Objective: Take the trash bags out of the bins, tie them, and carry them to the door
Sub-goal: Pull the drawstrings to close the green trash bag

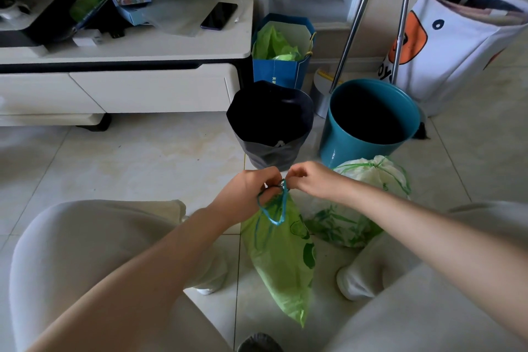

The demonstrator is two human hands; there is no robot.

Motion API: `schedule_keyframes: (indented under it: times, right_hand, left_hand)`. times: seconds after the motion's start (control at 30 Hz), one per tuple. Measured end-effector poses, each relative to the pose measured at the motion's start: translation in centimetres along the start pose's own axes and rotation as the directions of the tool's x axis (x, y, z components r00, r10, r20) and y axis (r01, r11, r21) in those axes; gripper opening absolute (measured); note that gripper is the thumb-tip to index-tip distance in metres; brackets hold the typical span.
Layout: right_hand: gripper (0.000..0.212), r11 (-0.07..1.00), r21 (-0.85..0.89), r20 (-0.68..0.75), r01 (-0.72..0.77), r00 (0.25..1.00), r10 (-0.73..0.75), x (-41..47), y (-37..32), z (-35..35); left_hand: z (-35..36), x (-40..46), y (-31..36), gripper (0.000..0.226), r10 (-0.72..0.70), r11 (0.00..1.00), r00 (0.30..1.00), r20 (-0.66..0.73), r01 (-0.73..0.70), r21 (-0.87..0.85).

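Note:
A bright green trash bag (283, 260) hangs between my knees, its neck gathered by a blue drawstring (275, 208). My left hand (247, 194) pinches the bag's neck and the string. My right hand (313, 180) pinches the string's other end, fingertips almost touching the left. A white and green trash bag (365, 197), its neck drawn shut, lies on the floor behind my right arm. Beyond the hands stand a bin lined with a dark bag (271, 128) and an unlined teal bin (368, 123).
A white TV cabinet (120, 66) with a phone (219, 16) on it fills the left. A blue paper bag (281, 51) holding green plastic stands behind the dark bin. Two metal poles (357, 23) and a white duck-print hamper (457, 46) stand at right. My knees flank the bag.

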State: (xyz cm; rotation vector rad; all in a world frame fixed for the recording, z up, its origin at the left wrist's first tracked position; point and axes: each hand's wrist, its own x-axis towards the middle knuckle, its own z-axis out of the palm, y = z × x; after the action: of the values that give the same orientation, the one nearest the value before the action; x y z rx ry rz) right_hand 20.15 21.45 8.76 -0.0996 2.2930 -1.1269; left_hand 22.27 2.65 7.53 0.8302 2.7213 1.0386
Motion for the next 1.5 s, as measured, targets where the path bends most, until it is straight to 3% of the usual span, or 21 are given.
schedule_keyframes:
  times: [0.1, 0.17, 0.23, 0.33, 0.4, 0.47, 0.53, 0.6, 0.67, 0.73, 0.83, 1.03, 1.07, 1.13, 1.2, 1.23, 1.4, 1.5]
  right_hand:
    - [0.041, 0.999, 0.004, 0.027, -0.047, 0.999, 0.047, 0.1, -0.2, 0.2]
    - [0.033, 0.986, 0.139, 0.062, -0.090, 0.995, 0.082, 0.1, -0.3, 0.1]
    - [0.025, 0.974, 0.158, 0.150, -0.163, 0.979, 0.140, 0.0, -0.5, -0.6]
    - [0.022, 0.947, -0.287, 0.160, -0.141, 0.968, 0.193, -0.3, -0.3, -1.7]
    - [0.022, 0.780, -0.620, 0.029, -0.087, 0.990, 0.134, -0.5, -0.1, -2.4]
    - [0.020, 0.640, -0.763, -0.114, -0.093, 0.993, 0.009, -0.9, -0.1, -3.4]
    - [0.019, 0.746, -0.656, -0.267, -0.118, 0.960, -0.083, -1.0, -0.3, -4.7]
    - [0.021, 0.942, -0.326, -0.376, -0.084, 0.925, -0.048, -0.9, -0.8, -5.4]
    - [0.017, 0.985, 0.172, -0.232, -0.018, 0.971, 0.059, -1.3, -1.9, -5.4]
    - [0.016, 0.846, 0.530, 0.028, -0.053, 0.999, 0.045, -1.9, -2.8, -4.8]
    - [0.019, 0.870, 0.486, 0.147, -0.084, 0.989, 0.013, -2.7, -3.4, -4.6]
    - [0.022, 0.778, 0.627, -0.014, -0.035, 0.998, 0.057, -1.8, -2.4, -6.8]
    - [0.020, 0.828, 0.561, -0.079, -0.009, 0.995, 0.065, -1.5, -2.0, -7.2]
    - [0.015, 0.984, 0.179, -0.222, 0.014, 0.975, 0.027, -1.1, -1.0, -7.6]
    - [0.013, 0.977, -0.213, -0.275, -0.026, 0.961, -0.034, -0.7, 0.0, -7.3]
    - [0.015, 0.952, -0.302, -0.260, -0.051, 0.965, -0.031, -0.5, 0.6, -7.1]
    - [0.026, 0.833, -0.527, -0.152, -0.168, 0.983, 0.102, 0.1, 2.9, -6.1]
    - [0.032, 0.807, -0.540, -0.137, -0.239, 0.971, 0.196, 0.0, 3.7, -6.0]
  left_hand:
    - [-0.1, 0.2, 0.2, 0.006, -0.021, 0.999, 1.000, -0.001, 0.021, -0.031]
    - [-0.1, 0.3, 0.3, 0.004, -0.034, 0.999, 0.999, -0.006, 0.034, -0.025]
    - [-0.1, 0.3, 0.3, 0.003, -0.055, 0.998, 0.998, -0.005, 0.055, -0.024]
    - [0.2, 0.2, 0.2, 0.005, -0.072, 0.997, 0.997, 0.028, 0.072, -0.024]
    - [0.3, 0.0, 0.0, 0.005, -0.069, 0.998, 0.997, 0.046, 0.069, -0.013]
    - [0.2, 0.0, -0.3, 0.005, -0.091, 0.996, 0.994, 0.055, 0.091, 0.004]
    - [0.0, 0.1, -0.5, 0.005, -0.114, 0.994, 0.992, 0.055, 0.114, 0.001]
    - [-0.2, 0.1, -0.5, 0.005, -0.120, 0.993, 0.992, 0.045, 0.121, -0.016]
    - [-0.4, 0.1, -0.4, 0.004, -0.130, 0.991, 0.991, 0.043, 0.132, -0.026]
    - [-0.4, 0.1, -0.4, 0.003, -0.138, 0.990, 0.989, 0.052, 0.140, -0.027]
    - [-0.5, 0.1, -0.1, 0.004, -0.151, 0.987, 0.987, 0.062, 0.154, -0.046]
    - [-0.9, 0.2, -0.4, 0.013, -0.240, 0.964, 0.970, 0.045, 0.243, -0.108]
    - [-1.0, 0.1, -0.5, 0.015, -0.254, 0.960, 0.966, 0.042, 0.257, -0.113]
    - [-1.2, 0.0, -0.5, 0.011, -0.283, 0.946, 0.958, 0.043, 0.286, -0.151]
    - [-1.3, 0.1, 0.1, 0.007, -0.351, 0.891, 0.936, 0.036, 0.346, -0.294]
    - [-1.4, 0.2, 0.3, 0.006, -0.406, 0.845, 0.913, 0.027, 0.387, -0.369]
    - [-2.3, 0.0, -0.9, 0.008, -0.684, 0.541, 0.713, 0.152, 0.636, -0.550]
    - [-2.7, -1.0, -2.0, 0.018, -0.798, 0.447, 0.578, 0.173, 0.759, -0.472]
